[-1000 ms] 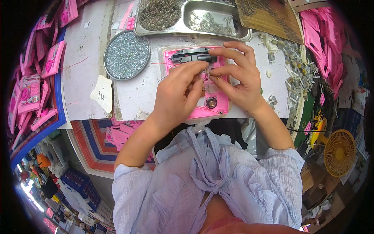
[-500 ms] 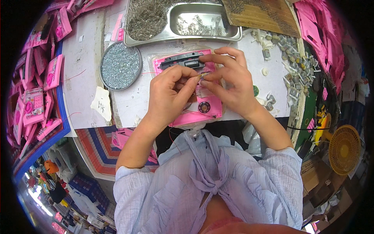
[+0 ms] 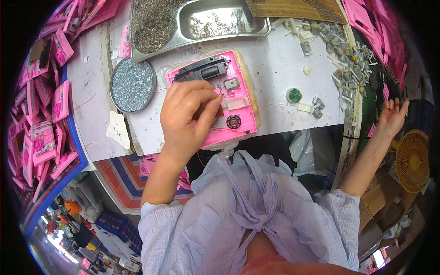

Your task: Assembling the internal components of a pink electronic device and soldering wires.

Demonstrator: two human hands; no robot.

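Observation:
My left hand [image 3: 190,119] is over the left side of an open pink plastic case [image 3: 247,120]. Its thumb and forefinger are pinched on what looks like a thin wire, whose end is mostly hidden by the fingers. Inside the case are a black plastic part [image 3: 201,69] at the top, a small silver motor [image 3: 232,83], a clear whitish piece [image 3: 235,104] and a round black speaker [image 3: 233,121]. Far to the right, my right hand [image 3: 392,120] is stretched out beside a dark coiled cord [image 3: 388,75], its fingers apart and nothing visible in them.
A round dish of small screws [image 3: 133,85] stands left of the case. Behind is a metal tray [image 3: 220,20] of springs, with cardboard [image 3: 298,10] beside it. Small motors [image 3: 346,68] are heaped at right, near a green round piece [image 3: 294,95]. Pink cases [image 3: 43,137] pile up left; a yellow fan [image 3: 412,160] stands right.
My right hand has left the case and swung far right. My left hand stays pinched over the case, having shifted slightly left and down. The silver motor and clear piece are now uncovered.

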